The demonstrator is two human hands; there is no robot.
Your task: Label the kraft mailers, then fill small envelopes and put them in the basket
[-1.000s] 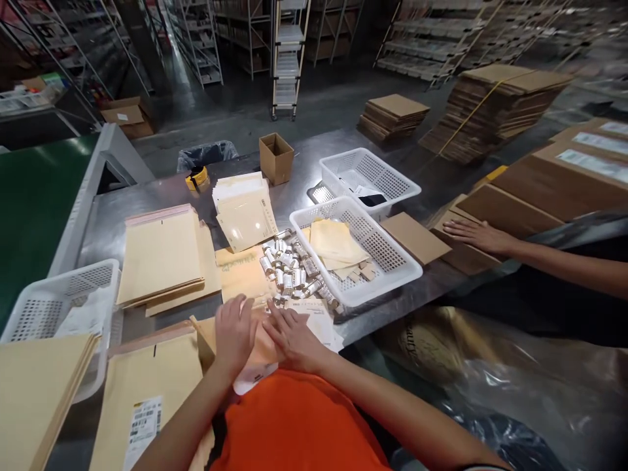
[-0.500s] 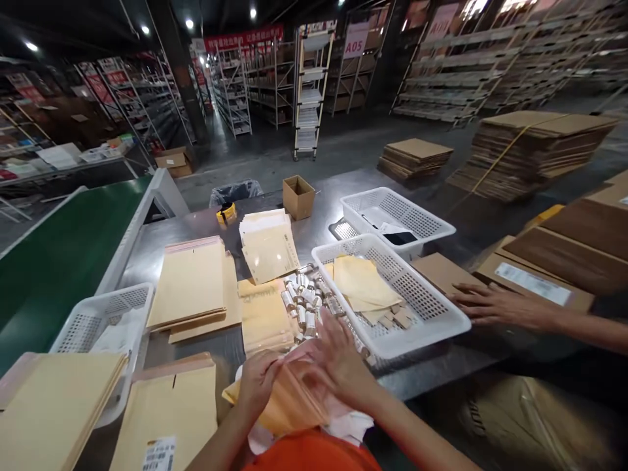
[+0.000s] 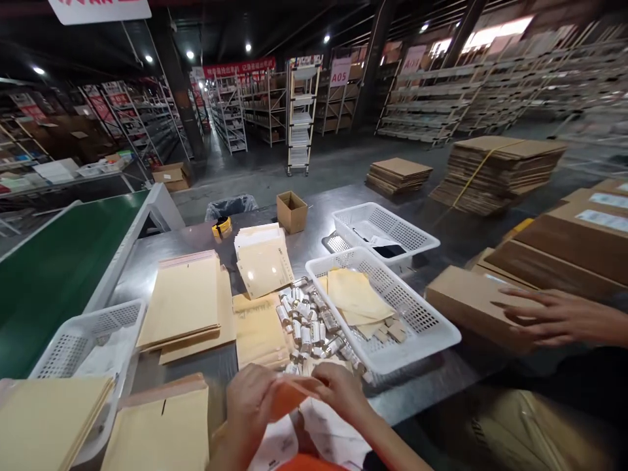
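A padded mailer (image 3: pixel 287 396), tinted orange, is stretched between my hands near the table's front edge. My left hand (image 3: pixel 249 402) pinches its left end. The right end is held by my right hand (image 3: pixel 341 394), thumb and fingers closed on it. White papers (image 3: pixel 326 428) lie below and behind the mailer, close to my body. Just beyond my hands is a heap of small labelled glass vials (image 3: pixel 304 324). Left of the vials lies a stack of yellow mailers (image 3: pixel 260 330).
A white basket (image 3: pixel 417 347) holding yellow mailers stands right of the vials. Another white basket (image 3: pixel 383 212) is behind it. Mailer stacks (image 3: pixel 181 301) lie left, near a green conveyor (image 3: pixel 83 242). At right, another person's hand (image 3: pixel 554 317) is over a cardboard box (image 3: pixel 471 304).
My right hand, spread over the mailer before, has closed on its edge. The mailer is now raised between both hands. The other person's hand and a box have shifted. The view has tilted.
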